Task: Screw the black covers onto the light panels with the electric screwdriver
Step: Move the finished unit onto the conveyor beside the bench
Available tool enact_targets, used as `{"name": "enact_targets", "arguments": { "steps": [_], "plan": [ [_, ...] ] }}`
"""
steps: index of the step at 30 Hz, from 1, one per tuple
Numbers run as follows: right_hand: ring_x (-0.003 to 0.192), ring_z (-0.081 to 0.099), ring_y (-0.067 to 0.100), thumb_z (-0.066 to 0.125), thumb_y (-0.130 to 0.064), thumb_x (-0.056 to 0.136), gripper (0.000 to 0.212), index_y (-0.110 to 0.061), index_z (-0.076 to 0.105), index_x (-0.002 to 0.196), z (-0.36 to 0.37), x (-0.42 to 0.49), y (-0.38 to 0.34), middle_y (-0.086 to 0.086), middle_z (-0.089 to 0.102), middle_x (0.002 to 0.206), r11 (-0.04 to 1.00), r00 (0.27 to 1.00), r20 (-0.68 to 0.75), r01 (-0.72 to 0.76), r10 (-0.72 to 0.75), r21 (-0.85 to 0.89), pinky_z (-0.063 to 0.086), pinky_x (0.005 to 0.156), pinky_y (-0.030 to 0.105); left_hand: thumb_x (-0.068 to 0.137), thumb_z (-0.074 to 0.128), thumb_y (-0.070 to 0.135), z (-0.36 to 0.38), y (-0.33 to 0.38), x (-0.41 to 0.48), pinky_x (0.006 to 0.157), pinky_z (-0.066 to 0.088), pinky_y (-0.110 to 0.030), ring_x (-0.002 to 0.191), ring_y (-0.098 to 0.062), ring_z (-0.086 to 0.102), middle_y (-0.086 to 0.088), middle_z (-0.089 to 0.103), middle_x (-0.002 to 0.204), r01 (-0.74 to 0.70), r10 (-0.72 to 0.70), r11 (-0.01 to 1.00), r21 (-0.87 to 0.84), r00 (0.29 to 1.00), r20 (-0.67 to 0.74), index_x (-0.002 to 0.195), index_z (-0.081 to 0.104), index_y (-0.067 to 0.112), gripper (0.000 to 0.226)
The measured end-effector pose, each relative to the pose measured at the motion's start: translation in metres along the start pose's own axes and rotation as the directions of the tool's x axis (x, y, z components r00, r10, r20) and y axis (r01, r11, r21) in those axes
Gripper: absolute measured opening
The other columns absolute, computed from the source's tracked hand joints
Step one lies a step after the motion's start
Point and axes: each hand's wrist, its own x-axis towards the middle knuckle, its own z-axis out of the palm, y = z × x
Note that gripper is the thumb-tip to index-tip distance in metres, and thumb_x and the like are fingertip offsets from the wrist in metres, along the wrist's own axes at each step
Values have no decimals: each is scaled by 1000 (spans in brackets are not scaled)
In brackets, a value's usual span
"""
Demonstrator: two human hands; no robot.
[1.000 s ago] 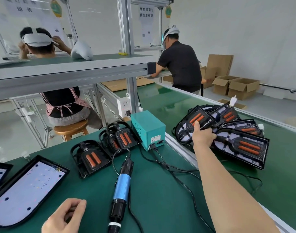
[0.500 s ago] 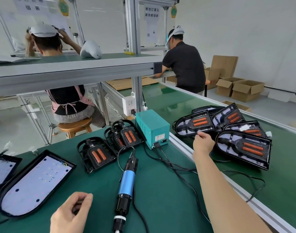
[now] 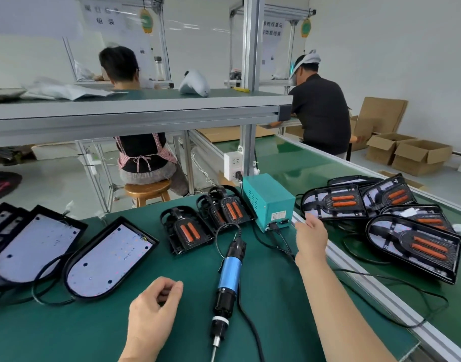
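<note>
Head view: screwdriver (image 3: 228, 280) lies idle between my curled, seemingly empty left hand (image 3: 156, 307) and right hand (image 3: 311, 240), grip unclear, at a covered panel (image 3: 334, 203) right of it; covers (image 3: 188, 231) staged behind it, judged for reach.

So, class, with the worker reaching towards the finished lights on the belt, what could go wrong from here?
1. The right hand reaches across black cables from the teal power supply; drawing back could snag them and tug the electric screwdriver.
2. The covered light panels lie overlapped in a loose pile; shifting one may slide or scratch others.
</note>
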Motion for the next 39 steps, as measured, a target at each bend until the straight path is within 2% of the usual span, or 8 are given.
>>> {"name": "enact_targets", "arguments": {
  "steps": [1, 2, 3, 6, 16, 27, 34, 39],
  "plan": [
    [127, 53, 29, 48, 6, 93, 42, -15, 67, 125, 8, -16, 2, 14, 64, 122, 999, 998, 51, 28, -29, 17, 52, 83, 35, 90, 69, 23, 0, 0, 0, 61, 44, -12, 70, -13, 61, 2, 70, 71, 7, -7, 1000, -15, 1000, 3, 73, 71, 19, 18],
    [79, 32, 23, 50, 6, 92, 37, -17, 68, 114, 15, -31, 6, 8, 66, 106, 998, 993, 103, 46, -50, 37, 48, 74, 27, 91, 69, 23, 0, 0, -1, 60, 44, -11, 68, -12, 60, 2, 70, 71, 12, -11, 1000, -28, 1000, 5, 73, 71, 19, 18],
    [84, 60, 23, 51, 5, 93, 37, -20, 67, 115, 22, -47, 10, -1, 64, 101, 997, 987, 152, 50, -58, 53, 44, 70, 20, 91, 68, 23, -1, 0, -1, 58, 43, -10, 66, -12, 58, 0, 70, 72, 14, -14, 999, -37, 1000, 6, 74, 71, 18, 18],
    [97, 59, -5, 55, -2, 95, 36, -25, 63, 121, 40, -97, 31, -14, 59, 117, 994, 940, 324, 106, -106, 16, 43, 76, 15, 92, 67, 24, -2, 0, -2, 57, 42, -9, 61, -7, 55, -2, 69, 72, 17, -17, 998, -55, 1000, -3, 74, 69, 18, 19],
    [93, 61, 9, 57, 12, 90, 32, -13, 73, 103, 46, -140, 61, -9, 63, 102, 629, 588, 644, 750, -489, -207, 47, 78, 19, 91, 64, 11, -6, -4, 0, 65, 42, -7, 74, -4, 60, 8, 67, 80, 40, -79, 985, -168, 970, -230, 80, 64, 27, 20],
    [91, 60, 5, 57, 21, 82, 39, -12, 75, 89, 47, -138, 65, -13, 64, 94, 605, 578, 609, 773, -544, -193, 41, 70, 10, 88, 69, 7, -64, -32, 26, 93, 36, -35, 105, -19, 29, -6, 37, 124, 125, -59, 990, 65, 789, -612, 116, 63, 22, 33],
    [92, 60, 8, 56, 19, 85, 39, -16, 74, 88, 46, -139, 63, -11, 66, 95, 632, 589, 619, 753, -520, -185, 42, 72, 11, 100, 49, 41, -105, -41, 62, 86, 41, -34, 118, -30, 39, -12, 48, 121, 242, -142, 881, 406, 955, -260, 131, 58, 30, 35],
    [91, 60, 9, 57, 20, 84, 41, -17, 74, 86, 46, -140, 63, -9, 65, 94, 643, 594, 614, 745, -520, -176, 41, 72, 9, 97, 51, 28, -104, -37, 54, 83, 36, -32, 89, -30, 44, -10, 56, 92, 148, 42, 817, 558, 949, -313, 105, 64, 18, 18]
  ]
}}
